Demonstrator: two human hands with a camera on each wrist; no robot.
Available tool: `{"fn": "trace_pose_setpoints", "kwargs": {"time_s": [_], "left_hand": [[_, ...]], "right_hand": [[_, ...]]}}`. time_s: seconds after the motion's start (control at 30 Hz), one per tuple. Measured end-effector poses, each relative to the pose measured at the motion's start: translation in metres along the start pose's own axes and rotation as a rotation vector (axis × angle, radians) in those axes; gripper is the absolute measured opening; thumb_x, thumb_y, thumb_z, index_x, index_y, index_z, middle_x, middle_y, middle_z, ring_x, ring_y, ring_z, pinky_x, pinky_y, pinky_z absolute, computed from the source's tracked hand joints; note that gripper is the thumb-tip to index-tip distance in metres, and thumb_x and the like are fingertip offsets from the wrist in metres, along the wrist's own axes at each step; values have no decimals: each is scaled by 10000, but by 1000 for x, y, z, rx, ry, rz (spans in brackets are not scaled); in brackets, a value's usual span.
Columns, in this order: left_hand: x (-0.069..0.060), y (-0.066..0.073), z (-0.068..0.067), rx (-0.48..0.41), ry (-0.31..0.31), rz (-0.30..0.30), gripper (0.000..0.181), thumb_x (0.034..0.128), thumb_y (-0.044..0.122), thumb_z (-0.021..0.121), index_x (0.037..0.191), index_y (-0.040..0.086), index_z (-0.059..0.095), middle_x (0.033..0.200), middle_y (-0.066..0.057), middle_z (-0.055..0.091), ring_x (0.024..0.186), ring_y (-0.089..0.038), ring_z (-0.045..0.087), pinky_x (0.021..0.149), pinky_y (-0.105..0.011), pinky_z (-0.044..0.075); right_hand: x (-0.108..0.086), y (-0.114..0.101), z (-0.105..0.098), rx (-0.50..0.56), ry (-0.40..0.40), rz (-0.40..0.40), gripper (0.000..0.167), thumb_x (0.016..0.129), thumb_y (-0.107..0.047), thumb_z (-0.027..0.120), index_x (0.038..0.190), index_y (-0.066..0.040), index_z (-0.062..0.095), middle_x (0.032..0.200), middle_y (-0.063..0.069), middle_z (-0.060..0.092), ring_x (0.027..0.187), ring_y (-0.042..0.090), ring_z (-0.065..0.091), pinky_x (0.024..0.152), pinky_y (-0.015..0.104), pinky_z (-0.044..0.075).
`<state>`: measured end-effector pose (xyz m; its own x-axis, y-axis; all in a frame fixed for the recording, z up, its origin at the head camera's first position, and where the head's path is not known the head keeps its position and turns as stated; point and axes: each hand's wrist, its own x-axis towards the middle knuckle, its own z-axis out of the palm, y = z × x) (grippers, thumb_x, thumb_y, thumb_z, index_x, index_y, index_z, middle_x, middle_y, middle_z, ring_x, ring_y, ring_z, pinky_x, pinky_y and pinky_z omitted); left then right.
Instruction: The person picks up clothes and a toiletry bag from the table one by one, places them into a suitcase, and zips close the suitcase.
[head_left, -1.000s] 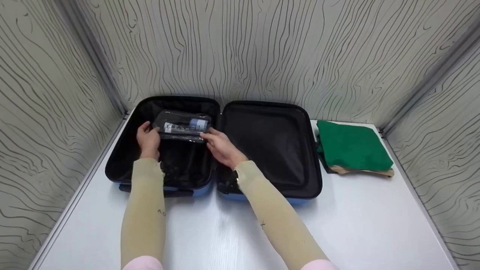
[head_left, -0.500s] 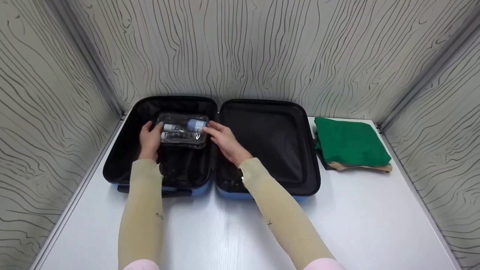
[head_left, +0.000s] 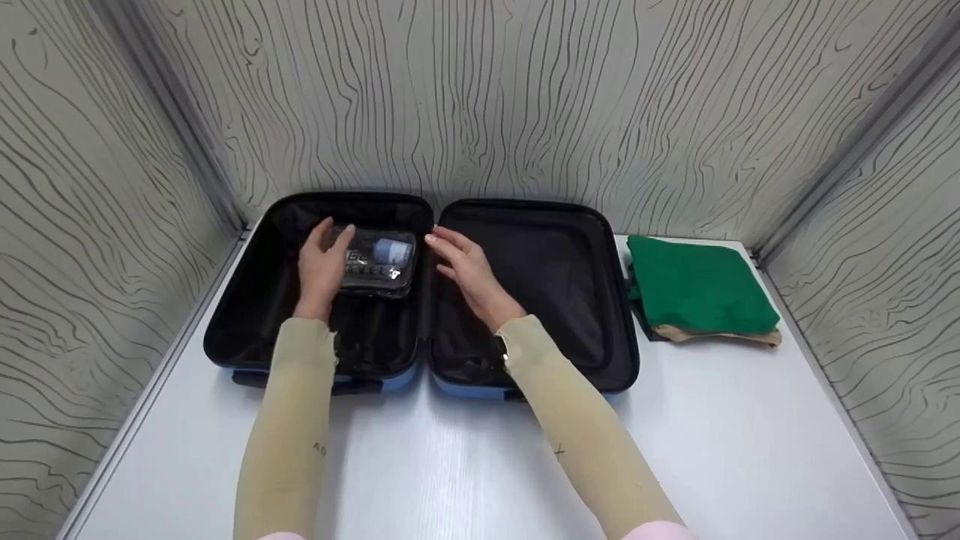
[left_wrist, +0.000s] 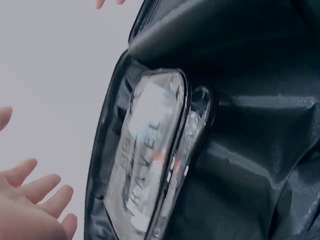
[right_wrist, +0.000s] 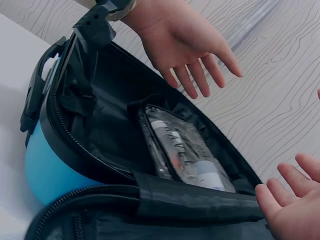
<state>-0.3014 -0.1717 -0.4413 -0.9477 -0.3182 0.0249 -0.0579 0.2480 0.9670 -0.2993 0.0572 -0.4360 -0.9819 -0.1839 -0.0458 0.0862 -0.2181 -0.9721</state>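
Note:
A clear toiletry pouch (head_left: 382, 259) with black edging, "TRAVEL" lettering and small bottles lies in the left half of the open suitcase (head_left: 315, 337). In the left wrist view, another clear, dark-edged layer shows under the pouch (left_wrist: 145, 150); whether it is a second pouch I cannot tell. My left hand (head_left: 324, 266) hovers over the pouch's left end, fingers spread and holding nothing. The right wrist view shows this left hand (right_wrist: 185, 45) apart from the pouch. My right hand (head_left: 472, 274), fingers extended, is above the hinge side of the right half, also holding nothing.
Right of the suitcase, a folded green cloth (head_left: 705, 285) lies on a tan one (head_left: 720, 337), with something dark beneath. The suitcase's right half (head_left: 540, 292) lies open beside the left. Patterned panels (head_left: 525, 97) enclose the white table (head_left: 465, 465) at the back and sides.
Both hands have let go of the pouch, which settled slightly nearer in the suitcase's left half. My left hand moved right and up over it; my right hand drew away to the right.

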Motion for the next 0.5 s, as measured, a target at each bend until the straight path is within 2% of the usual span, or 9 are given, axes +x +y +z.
{"fn": "trace_pose_setpoints", "kwargs": {"time_s": [0.13, 0.27, 0.5], "left_hand": [[-6, 5, 7, 24, -16, 78, 652, 1023, 419, 599, 1559, 93, 420, 1558, -160, 422, 1408, -279, 413, 1128, -399, 346], [-14, 11, 15, -1, -48, 152, 644, 1020, 388, 618, 1544, 60, 435, 1545, -179, 433, 1399, -281, 426, 1120, -393, 361], [-30, 21, 26, 51, -116, 213, 652, 1004, 427, 637, 1536, 93, 462, 1544, -147, 448, 1411, -277, 418, 1131, -391, 344]], "right_hand": [[-4, -9, -9, -14, 1, -35, 522, 1029, -207, 621, 1480, 20, 486, 1439, 151, 552, 1352, 258, 481, 1129, 495, 348], [-9, -17, -21, -28, 8, -75, 520, 1040, -226, 611, 1486, 9, 482, 1457, 145, 534, 1350, 246, 478, 1128, 486, 351], [-18, -28, -44, -20, 17, -174, 459, 1051, -180, 582, 1458, 15, 502, 1447, 133, 541, 1327, 223, 499, 1084, 423, 406]]}}
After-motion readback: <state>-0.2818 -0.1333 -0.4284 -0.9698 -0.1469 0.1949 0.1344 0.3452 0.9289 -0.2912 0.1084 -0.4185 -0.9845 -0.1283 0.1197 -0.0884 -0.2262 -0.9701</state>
